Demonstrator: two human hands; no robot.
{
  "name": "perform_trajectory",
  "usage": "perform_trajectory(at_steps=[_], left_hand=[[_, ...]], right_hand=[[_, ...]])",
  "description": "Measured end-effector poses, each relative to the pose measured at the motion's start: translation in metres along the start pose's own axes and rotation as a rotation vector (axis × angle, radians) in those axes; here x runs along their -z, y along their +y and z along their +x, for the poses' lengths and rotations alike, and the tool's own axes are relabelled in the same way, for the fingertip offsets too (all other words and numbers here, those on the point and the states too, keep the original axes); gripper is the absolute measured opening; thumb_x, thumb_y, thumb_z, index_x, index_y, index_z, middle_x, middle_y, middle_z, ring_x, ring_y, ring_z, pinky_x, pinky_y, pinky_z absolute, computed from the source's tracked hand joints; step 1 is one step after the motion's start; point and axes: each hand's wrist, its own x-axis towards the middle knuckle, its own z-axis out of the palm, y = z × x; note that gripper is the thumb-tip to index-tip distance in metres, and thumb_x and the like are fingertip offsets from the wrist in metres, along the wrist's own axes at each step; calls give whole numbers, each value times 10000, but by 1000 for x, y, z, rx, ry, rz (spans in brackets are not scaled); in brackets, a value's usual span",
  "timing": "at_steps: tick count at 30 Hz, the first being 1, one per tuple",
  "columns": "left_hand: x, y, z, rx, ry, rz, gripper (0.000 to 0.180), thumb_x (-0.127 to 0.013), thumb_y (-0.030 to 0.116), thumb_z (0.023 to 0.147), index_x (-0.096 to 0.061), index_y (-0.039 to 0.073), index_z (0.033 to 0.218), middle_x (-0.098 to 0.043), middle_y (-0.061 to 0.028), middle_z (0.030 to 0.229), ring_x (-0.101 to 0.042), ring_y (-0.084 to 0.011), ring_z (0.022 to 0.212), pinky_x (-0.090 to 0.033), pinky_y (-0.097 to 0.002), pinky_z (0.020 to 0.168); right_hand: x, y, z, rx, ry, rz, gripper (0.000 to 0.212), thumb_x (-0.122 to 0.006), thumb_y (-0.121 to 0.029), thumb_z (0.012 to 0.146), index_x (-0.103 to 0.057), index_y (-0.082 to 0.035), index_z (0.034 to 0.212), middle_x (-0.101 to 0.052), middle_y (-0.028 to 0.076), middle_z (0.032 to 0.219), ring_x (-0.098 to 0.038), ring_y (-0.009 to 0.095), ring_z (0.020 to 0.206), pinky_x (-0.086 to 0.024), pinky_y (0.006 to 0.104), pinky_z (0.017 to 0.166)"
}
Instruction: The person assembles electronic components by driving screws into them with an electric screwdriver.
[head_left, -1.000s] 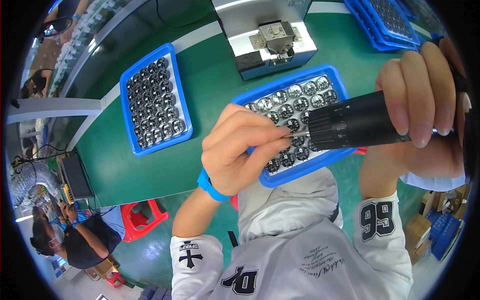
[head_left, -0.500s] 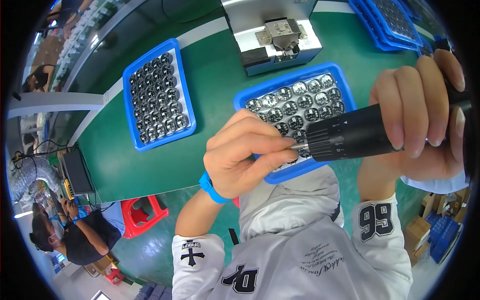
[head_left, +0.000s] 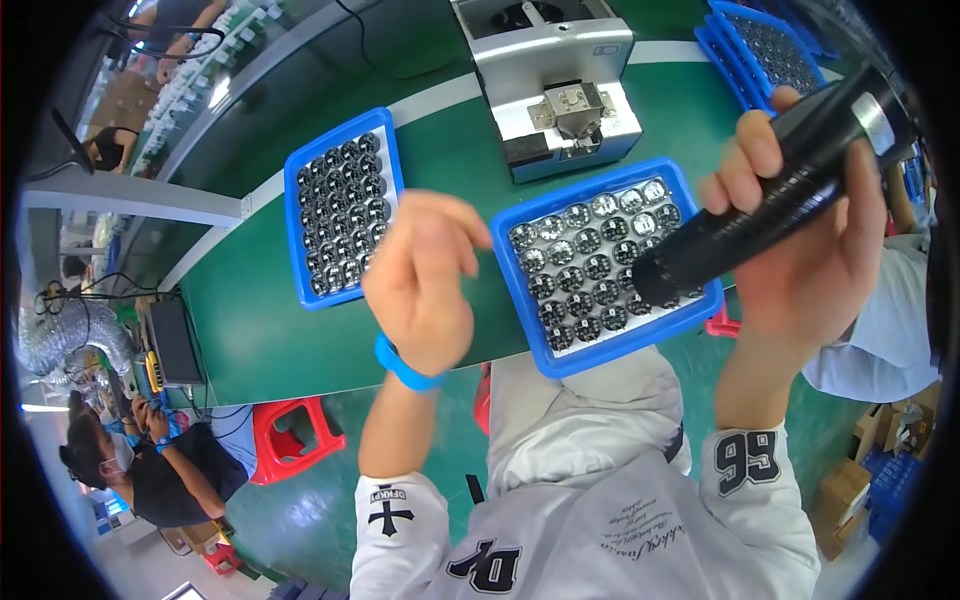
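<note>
My right hand (head_left: 800,260) is wrapped around a black electric screwdriver (head_left: 765,215), its front end slanting down to the left over the near blue tray (head_left: 535,335). The screwdriver's tip is not visible against the parts. In that tray, rows of round shiny dark parts (head_left: 597,266) sit on a white liner; the screwdriver covers some on the right. My left hand (head_left: 425,285), with a blue wristband, hovers left of this tray, slightly blurred. Its fingers are loosely bent and apart, with nothing visible between them.
Behind the near tray stands a silver screw feeder (head_left: 565,90). A second blue tray (head_left: 298,200) of similar parts lies left on the green table (head_left: 440,140). Stacked blue trays (head_left: 760,50) are at the far right. A person (head_left: 160,460) sits at left near a red stool (head_left: 295,440).
My left hand has let go of the screwdriver's tip and moved left. The screwdriver has tilted, its rear end rising away from me. The view has shifted, showing more of the feeder.
</note>
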Motion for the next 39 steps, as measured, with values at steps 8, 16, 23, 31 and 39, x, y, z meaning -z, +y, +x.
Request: perform_trajectory(at_steps=[8, 16, 23, 31, 39], left_hand=[[-16, -6, 127, -204, 79, 408, 193, -750, 233, 952, -688, 52, 924, -687, -93, 1008, -580, -194, 955, -477, -320, 787], [-19, -47, 169, -308, -143, 626, 290, -813, 346, 873, -804, 69, 959, -693, -116, 1146, -645, -275, 1069, -504, -381, 911], [-11, -42, 167, -233, -135, 643, 278, -813, 327, 863, -815, 79, 989, -708, -128, 1162, -649, -289, 1090, -512, -397, 918], [-8, 10, 65, -15, -50, 313, 237, -718, 176, 981, -728, 13, 809, -686, -81, 691, -623, -148, 617, -488, -284, 610], [-44, -11, 14, 975, -367, -845, 383, -483, 203, 1101, -580, -75, 1347, -718, -173, 1167, -707, -197, 961, -579, -321, 849]], right_hand=[[7, 4, -8, 235, -74, -353, 661, -586, -275, 1030, -333, 116, 1499, -517, 174, 1277, -542, 287, 1150, -416, 474, 1083], [2, 17, 11, 226, 8, -550, 980, -497, -740, 973, -301, 32, 1543, -585, 62, 844, -603, 190, 642, -545, 375, 676], [-63, 22, 80, 76, 387, -168, 880, -305, -831, 966, -628, -14, 1029, -543, 83, 526, -523, 206, 407, -472, 309, 448], [-43, 48, 123, 203, -152, 42, 935, -322, -892, 913, -597, -2, 991, -556, 86, 554, -541, 177, 423, -464, 277, 438], [-67, 54, 109, 95, 118, -513, 1017, -332, -938, 866, -592, 23, 1070, -563, 83, 638, -544, 159, 471, -444, 271, 439]])
